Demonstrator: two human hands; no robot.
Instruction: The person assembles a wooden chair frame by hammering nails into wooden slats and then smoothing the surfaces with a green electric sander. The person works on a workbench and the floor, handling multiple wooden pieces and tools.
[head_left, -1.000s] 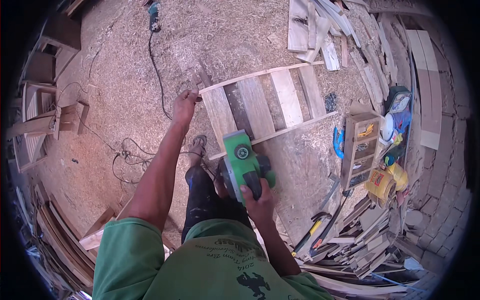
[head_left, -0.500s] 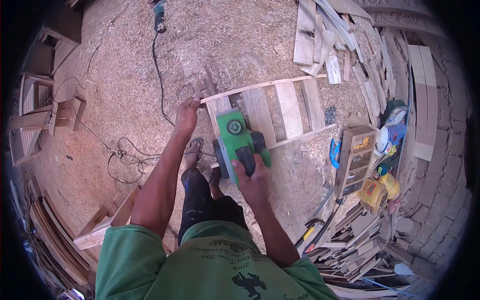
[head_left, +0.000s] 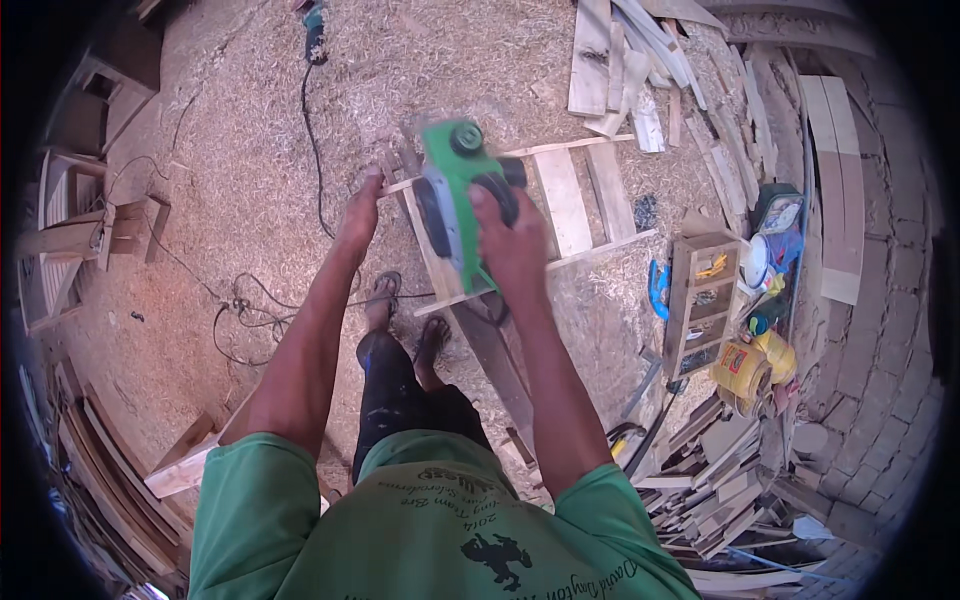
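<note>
My right hand [head_left: 512, 240] is wrapped around the handle of a green electric planer [head_left: 458, 205] with a black knob at its front. The planer is over the left part of a slatted wooden frame [head_left: 565, 205], covering some of the slats; whether it touches the wood I cannot tell. At the frame's far left corner, my left hand [head_left: 362, 212] is closed on the end of the long rail. My feet stand on the shavings at the near left of the frame.
Wood shavings cover the floor. A corded power tool [head_left: 313, 35] lies far ahead, its black cord [head_left: 315, 150] running toward me. To the right are a wooden tool box [head_left: 700, 300], yellow containers [head_left: 742, 372] and scrap boards [head_left: 600, 70]. Half-built furniture [head_left: 75, 200] stands left.
My right hand has pushed the planer away from me, from the near side of the frame to over its far rail. My left hand stays at the corner, shifted slightly.
</note>
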